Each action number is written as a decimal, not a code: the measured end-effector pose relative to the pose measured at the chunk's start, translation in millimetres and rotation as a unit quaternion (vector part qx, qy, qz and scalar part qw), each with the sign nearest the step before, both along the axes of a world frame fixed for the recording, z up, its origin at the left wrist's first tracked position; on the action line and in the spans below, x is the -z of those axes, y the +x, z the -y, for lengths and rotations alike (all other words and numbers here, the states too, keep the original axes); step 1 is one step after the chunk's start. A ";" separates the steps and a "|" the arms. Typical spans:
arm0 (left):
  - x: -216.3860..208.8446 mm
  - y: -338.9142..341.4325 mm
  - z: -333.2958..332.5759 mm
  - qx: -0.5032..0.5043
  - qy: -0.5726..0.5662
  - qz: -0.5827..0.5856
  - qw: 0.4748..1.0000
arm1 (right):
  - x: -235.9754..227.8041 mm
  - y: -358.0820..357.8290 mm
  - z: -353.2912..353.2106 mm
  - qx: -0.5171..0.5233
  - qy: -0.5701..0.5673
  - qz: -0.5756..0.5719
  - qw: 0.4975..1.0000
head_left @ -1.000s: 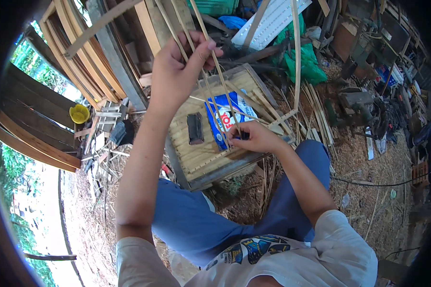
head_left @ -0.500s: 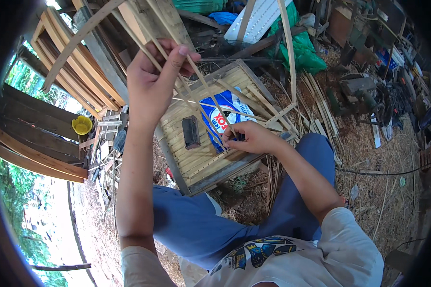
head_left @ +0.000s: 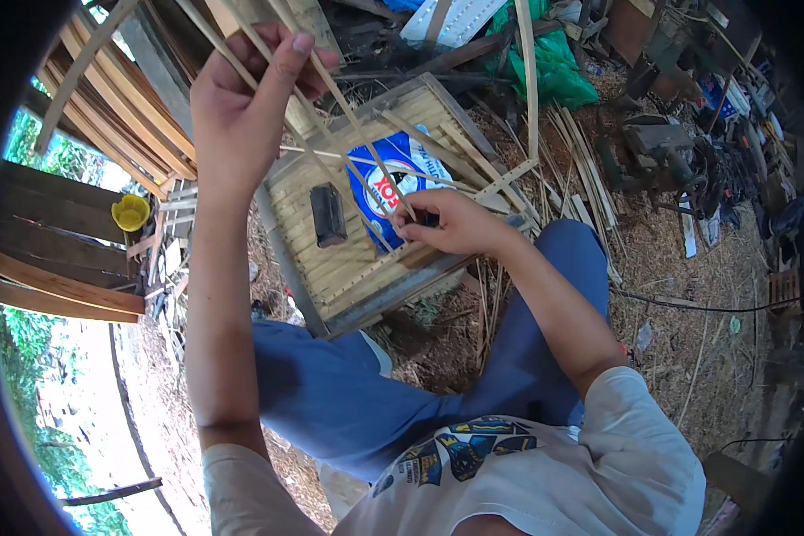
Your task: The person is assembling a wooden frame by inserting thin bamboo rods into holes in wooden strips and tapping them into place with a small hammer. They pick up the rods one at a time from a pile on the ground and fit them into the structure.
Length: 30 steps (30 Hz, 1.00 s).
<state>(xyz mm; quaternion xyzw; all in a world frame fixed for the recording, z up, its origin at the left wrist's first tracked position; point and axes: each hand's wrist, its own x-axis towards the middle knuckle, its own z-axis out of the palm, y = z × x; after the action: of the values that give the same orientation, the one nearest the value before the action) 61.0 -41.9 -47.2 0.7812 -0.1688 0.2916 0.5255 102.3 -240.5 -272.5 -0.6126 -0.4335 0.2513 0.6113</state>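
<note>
My left hand point(head_left: 257, 94) is raised at the upper left, fingers closed around long thin wooden strips point(head_left: 347, 114) that slant down toward the right. Lower down, my right hand point(head_left: 456, 221) pinches at the lower end of these strips, just over a blue and white plastic packet point(head_left: 359, 186). The packet lies on a low slatted wooden platform point(head_left: 286, 259) with a grey frame. Left of the packet sits a dark rectangular block point(head_left: 327, 216). More thin strips, joined crosswise, reach up past the right hand to a curved strip point(head_left: 529, 98).
Loose strips point(head_left: 590, 170) lie on the shaving-covered ground to the right. Beyond are a green plastic bag point(head_left: 563, 76) and cluttered scrap. Curved timber pieces point(head_left: 121, 107) lean at the upper left, above a yellow bowl point(head_left: 130, 213). My bent legs point(head_left: 357, 375) are close to the platform.
The whole view has shifted, so the platform and both hands appear farther up and left. Both hands keep their hold on the strips, with little movement relative to the platform.
</note>
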 end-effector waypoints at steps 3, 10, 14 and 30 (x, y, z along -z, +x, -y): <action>2.1 1.9 0.1 0.002 0.030 0.008 1.000 | 1.1 4.0 1.4 0.028 0.008 0.050 0.998; 1.1 -0.2 0.1 -0.046 0.037 -0.001 0.998 | -12.8 4.1 4.9 0.017 -0.063 0.034 0.997; 0.2 -2.9 1.3 0.016 0.004 0.000 1.000 | -4.8 5.3 5.8 0.012 -0.044 0.046 0.998; -2.4 -4.5 6.0 0.023 -0.004 -0.026 0.999 | -20.2 2.1 11.6 0.034 -0.020 0.130 0.991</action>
<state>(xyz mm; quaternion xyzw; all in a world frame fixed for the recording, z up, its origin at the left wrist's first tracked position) 56.4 -47.9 -44.7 0.7825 -0.1719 0.2594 0.5394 104.4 -252.1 -252.3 -0.6669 -0.4830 0.1571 0.5452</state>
